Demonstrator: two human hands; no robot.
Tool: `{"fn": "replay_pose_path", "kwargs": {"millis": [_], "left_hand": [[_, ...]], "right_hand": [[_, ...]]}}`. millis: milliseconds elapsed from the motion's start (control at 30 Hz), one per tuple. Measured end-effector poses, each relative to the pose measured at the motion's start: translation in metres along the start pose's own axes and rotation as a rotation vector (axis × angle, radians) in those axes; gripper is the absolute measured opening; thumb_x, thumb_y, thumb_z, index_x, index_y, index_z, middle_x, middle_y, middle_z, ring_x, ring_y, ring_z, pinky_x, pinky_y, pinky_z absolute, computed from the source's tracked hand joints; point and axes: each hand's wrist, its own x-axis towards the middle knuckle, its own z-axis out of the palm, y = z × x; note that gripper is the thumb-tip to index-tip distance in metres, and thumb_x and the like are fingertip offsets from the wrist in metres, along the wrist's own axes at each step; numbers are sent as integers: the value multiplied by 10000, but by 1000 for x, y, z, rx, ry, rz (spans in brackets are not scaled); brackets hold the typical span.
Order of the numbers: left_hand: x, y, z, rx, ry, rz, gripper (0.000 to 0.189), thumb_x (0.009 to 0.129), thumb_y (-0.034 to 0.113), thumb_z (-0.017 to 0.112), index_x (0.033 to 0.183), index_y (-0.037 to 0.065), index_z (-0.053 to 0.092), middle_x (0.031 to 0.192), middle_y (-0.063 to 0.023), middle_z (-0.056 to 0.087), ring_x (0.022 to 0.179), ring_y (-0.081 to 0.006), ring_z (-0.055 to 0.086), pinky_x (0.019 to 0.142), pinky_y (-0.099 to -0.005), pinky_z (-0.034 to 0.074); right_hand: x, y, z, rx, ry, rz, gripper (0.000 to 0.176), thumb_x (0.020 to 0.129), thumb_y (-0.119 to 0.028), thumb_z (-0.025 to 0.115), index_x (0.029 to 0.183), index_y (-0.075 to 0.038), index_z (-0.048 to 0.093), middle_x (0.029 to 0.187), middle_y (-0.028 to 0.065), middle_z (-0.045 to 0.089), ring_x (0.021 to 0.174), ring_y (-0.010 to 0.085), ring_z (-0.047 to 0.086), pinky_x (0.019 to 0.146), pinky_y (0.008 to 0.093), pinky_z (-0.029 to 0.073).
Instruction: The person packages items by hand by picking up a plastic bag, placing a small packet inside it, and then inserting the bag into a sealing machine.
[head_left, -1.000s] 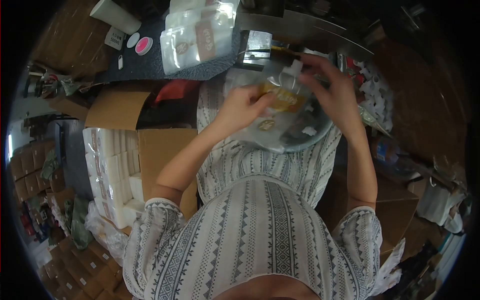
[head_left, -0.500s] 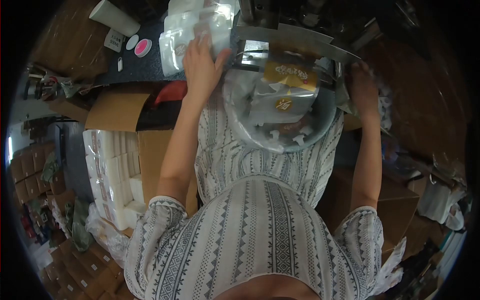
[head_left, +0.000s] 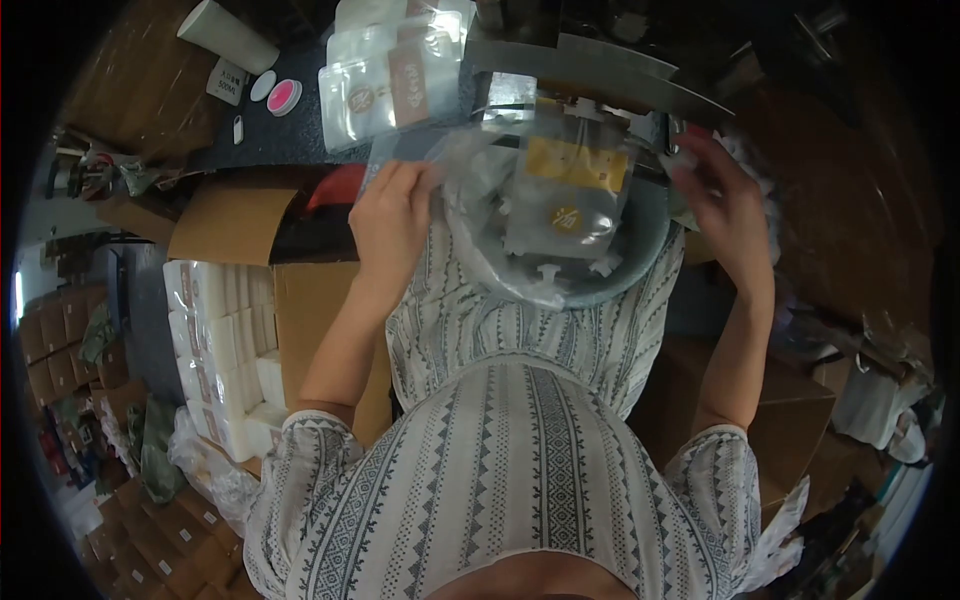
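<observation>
My left hand is closed in a pinch on the edge of a clear plastic pouch, which is hard to see against the dark table. Just above it lies a stack of printed pouches. My right hand pinches a small white plastic piece, blurred, beside the metal machine. Between my hands, a pouch with a gold band hangs at the machine, over a basin lined with clear plastic. White T-shaped plastic pieces lie in the basin.
An open carton stands at my left beside packs of white items. On the table are a white cup, a round tin with pink contents and a label card. Another carton is at my right.
My left hand has come down off the pouch stack towards me, its fingers now pinched. My right hand has moved slightly left, near the machine. The gold-banded pouch has shifted a little.
</observation>
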Motion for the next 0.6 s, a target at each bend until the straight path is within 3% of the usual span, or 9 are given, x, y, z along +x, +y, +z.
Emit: {"fn": "replay_pose_path", "kwargs": {"millis": [67, 200, 267, 400, 467, 600], "left_hand": [[0, 17, -1, -70, -46, 49, 72, 799, 52, 643, 870, 63, 647, 803, -90, 608, 700, -303, 609, 592, -357, 478], [4, 37, -8, -130, -59, 67, 79, 787, 55, 657, 865, 63, 647, 794, -87, 606, 674, -294, 610, 567, -350, 475], [4, 42, -9, -259, -217, 162, 63, 789, 68, 670, 848, 63, 648, 785, -93, 601, 658, -300, 605, 556, -345, 474], [-3, 45, 20, -420, -371, 142, 62, 833, 109, 660, 868, 57, 663, 807, -77, 635, 645, -237, 630, 552, -335, 470], [3, 51, 36, -818, -719, -374, 144, 876, 154, 643, 912, 18, 670, 854, -95, 668, 679, -153, 658, 572, -302, 487], [39, 48, 69, -742, -829, -451, 245, 896, 187, 627, 982, -42, 647, 870, -140, 677, 733, -104, 667, 588, -266, 502]], "right_hand": [[-3, -13, 13, 261, -114, -278, 271, 839, -34, 621, 1109, -47, 617, 932, 71, 669, 836, 150, 636, 738, 293, 502], [-6, -41, 24, 241, -161, -213, 226, 845, -22, 615, 1070, -32, 634, 1023, 71, 659, 927, 154, 618, 819, 282, 484], [-5, -43, 26, 116, -259, -400, 223, 849, -41, 625, 1071, -24, 629, 1097, 63, 647, 1004, 154, 600, 872, 286, 469], [-3, -29, 37, 343, -346, -234, 246, 853, -57, 633, 1097, -30, 629, 1127, 63, 644, 1009, 163, 603, 875, 302, 474], [2, -17, 39, 474, -139, -152, 274, 861, -69, 633, 1133, -39, 625, 1143, 61, 638, 1018, 163, 601, 881, 312, 472], [-1, -3, 17, 242, 14, -146, 294, 866, -72, 636, 1158, -47, 621, 1130, 65, 646, 984, 157, 613, 856, 313, 485]]}}
